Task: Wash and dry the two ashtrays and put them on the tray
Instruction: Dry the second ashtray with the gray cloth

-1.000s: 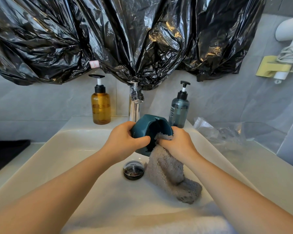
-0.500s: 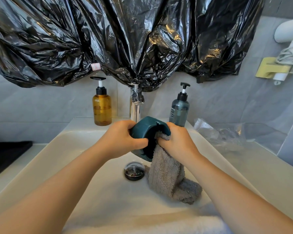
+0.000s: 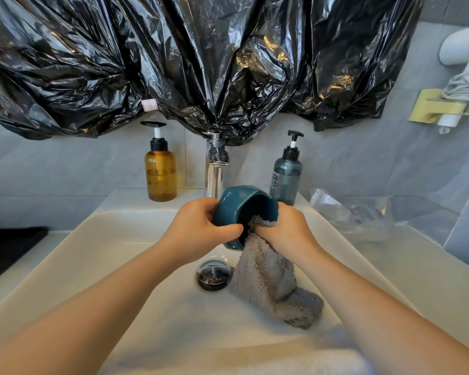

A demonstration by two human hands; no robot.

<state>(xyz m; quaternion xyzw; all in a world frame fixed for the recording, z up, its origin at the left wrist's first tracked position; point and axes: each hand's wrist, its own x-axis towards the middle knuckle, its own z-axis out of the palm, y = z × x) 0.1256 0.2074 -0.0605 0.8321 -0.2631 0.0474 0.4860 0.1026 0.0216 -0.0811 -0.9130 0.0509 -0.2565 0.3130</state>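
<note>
A dark teal ashtray (image 3: 234, 205) is held tilted on its side over the white sink (image 3: 114, 244), its hollow facing right. My left hand (image 3: 198, 230) grips its outer wall and rim. My right hand (image 3: 284, 230) holds a grey fluffy cloth (image 3: 268, 282) bunched against the ashtray's inside, fingers hidden in the hollow. The cloth's tail hangs down and lies on the sink bottom. A second ashtray and a tray are not in sight.
Behind the ashtray stands a chrome faucet (image 3: 214, 169), an amber pump bottle (image 3: 160, 171) to its left and a blue-grey one (image 3: 286, 174) to its right. The drain plug (image 3: 213, 274) sits below my hands. Black plastic sheeting (image 3: 201, 63) hangs above. A clear plastic bag (image 3: 358, 215) lies on the right counter.
The ashtray has turned slightly in my left hand and the cloth has shifted inside it with my right hand. Both hands stay at about the same spot over the sink.
</note>
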